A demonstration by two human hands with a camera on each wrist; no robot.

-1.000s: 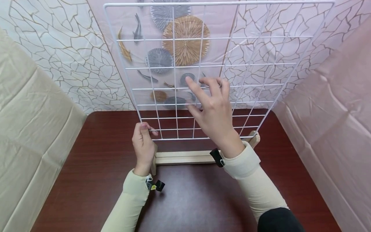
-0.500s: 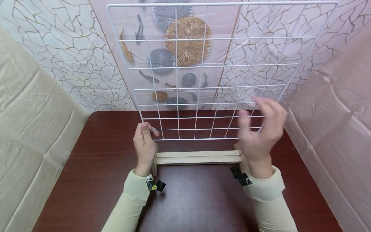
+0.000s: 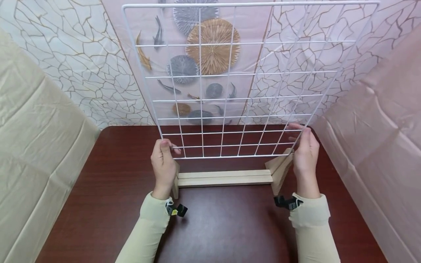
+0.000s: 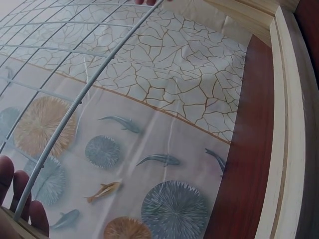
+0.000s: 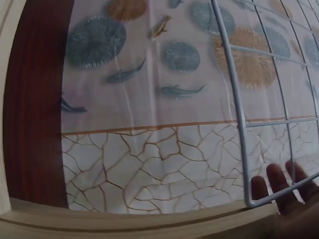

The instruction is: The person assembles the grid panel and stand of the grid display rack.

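Observation:
A white wire grid panel (image 3: 227,75) stands raised and leans over a pale wooden stand (image 3: 225,179) on the table. At the panel's lower left corner my left hand (image 3: 162,164) holds the frame, thumb in front and fingers behind. My right hand (image 3: 306,160) pinches the lower right side wire in the same way, beside the stand's upright (image 3: 279,170). In the right wrist view, fingertips (image 5: 279,174) show behind the panel's corner, which is close to the wood. Fingers (image 4: 39,219) curl by the panel's edge wire (image 4: 65,127) in the left wrist view.
The dark red-brown table (image 3: 217,219) has a patterned backdrop (image 3: 82,65) of crackle lines, discs and fish behind it. Beige cloth walls (image 3: 29,146) rise on both sides. The stand's crossbar joins two side uprights.
My right hand has moved from in front of the panel's middle, rightward and down, to hold its lower right side. The left hand has kept its hold.

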